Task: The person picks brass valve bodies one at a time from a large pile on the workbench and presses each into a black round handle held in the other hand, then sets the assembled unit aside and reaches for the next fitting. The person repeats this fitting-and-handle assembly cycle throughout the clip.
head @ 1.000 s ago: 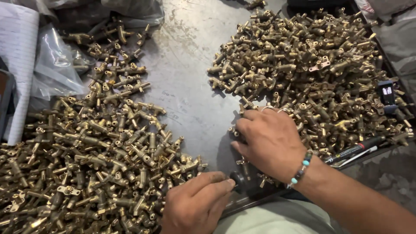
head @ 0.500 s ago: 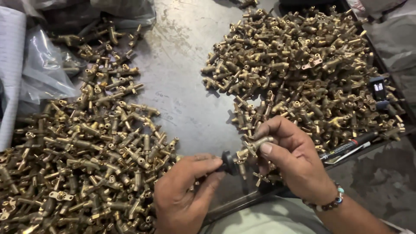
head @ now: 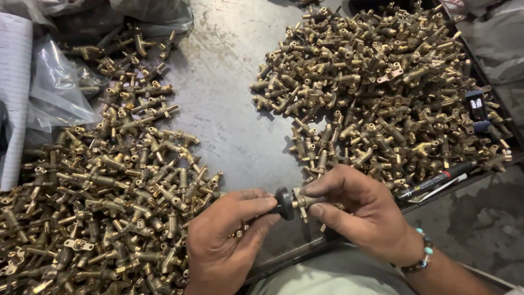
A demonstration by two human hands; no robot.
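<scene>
My right hand point(head: 363, 213) pinches a small brass valve fitting point(head: 305, 201) between thumb and fingers, near the front edge of the grey metal tray point(head: 229, 109). My left hand point(head: 226, 235) holds a round black knob point(head: 283, 203) against the end of that fitting. Both hands meet at the tray's lower middle. A large heap of brass fittings point(head: 382, 93) lies to the right, just beyond my right hand. Another heap of brass fittings point(head: 103, 191) spreads on the left, next to my left hand.
Crumpled clear plastic bags point(head: 60, 93) and a white ribbed sheet point(head: 13, 93) lie at the far left. A black and red pen point(head: 436, 179) rests on the tray's right rim. A small dark blue device point(head: 476, 106) sits among the right heap.
My right hand lifted off the right heap with a brass fitting and came toward the left hand. The black knob is now pressed to the fitting's end.
</scene>
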